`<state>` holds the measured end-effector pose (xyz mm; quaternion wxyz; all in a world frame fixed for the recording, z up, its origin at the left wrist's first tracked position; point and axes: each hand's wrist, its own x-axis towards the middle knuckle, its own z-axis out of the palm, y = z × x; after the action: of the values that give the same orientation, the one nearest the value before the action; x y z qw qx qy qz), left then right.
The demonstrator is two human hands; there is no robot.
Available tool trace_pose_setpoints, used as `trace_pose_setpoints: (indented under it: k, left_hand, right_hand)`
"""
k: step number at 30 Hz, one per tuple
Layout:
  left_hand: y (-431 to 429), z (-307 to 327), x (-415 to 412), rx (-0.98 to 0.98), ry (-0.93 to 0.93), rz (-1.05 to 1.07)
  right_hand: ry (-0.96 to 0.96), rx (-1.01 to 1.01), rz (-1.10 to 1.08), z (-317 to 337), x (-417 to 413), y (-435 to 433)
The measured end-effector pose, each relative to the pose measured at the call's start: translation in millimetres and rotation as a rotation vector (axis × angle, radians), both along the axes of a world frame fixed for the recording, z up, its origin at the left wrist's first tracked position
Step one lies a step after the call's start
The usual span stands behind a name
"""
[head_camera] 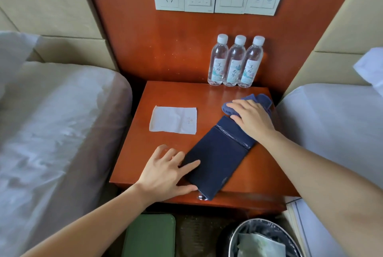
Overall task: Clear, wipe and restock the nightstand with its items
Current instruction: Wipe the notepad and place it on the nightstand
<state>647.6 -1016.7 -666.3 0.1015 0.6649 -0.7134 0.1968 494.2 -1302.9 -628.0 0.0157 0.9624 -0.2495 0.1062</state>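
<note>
The dark blue folder (pixel 217 159) lies slantwise on the nightstand's worktop (pixel 136 153), its near corner just over the front edge. The left hand (pixel 165 170) rests flat on the folder's near left edge, fingers straight, its grip open and empty. It is probably steadying the folder or about to slide it aside. The right hand (pixel 251 118) presses a blue cloth (pixel 261 99) down at the folder's far end, palm spread rather than clenched, as if ready to wipe. Three water bottles (pixel 235 61) stand in a row well beyond the folder, and a white napkin (pixel 174 120) lies to its left, so clearing looks unfinished.
</note>
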Motion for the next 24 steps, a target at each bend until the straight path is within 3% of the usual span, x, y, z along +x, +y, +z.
trace_pose_setpoints:
  k: [3,12,20,24]
  left_hand:
    - [-5.1,-1.0,2.6,-0.002,0.052,-0.070]
    - [-2.4,-13.3,7.3,-0.005,0.144,-0.092]
    - [-11.6,-5.5,-6.8,0.006,0.056,0.074]
    - [-20.9,1.0,-14.8,0.073,0.173,0.142]
  right_hand:
    - [0.077,0.172,-0.040,-1.9,-4.3,4.8]
    - [0.232,0.318,-0.141,1.0,-15.2,-11.4]
    - [0.230,0.290,-0.129,4.9,-11.1,-11.1]
    - [0.171,0.272,-0.201,4.7,-3.3,-5.6]
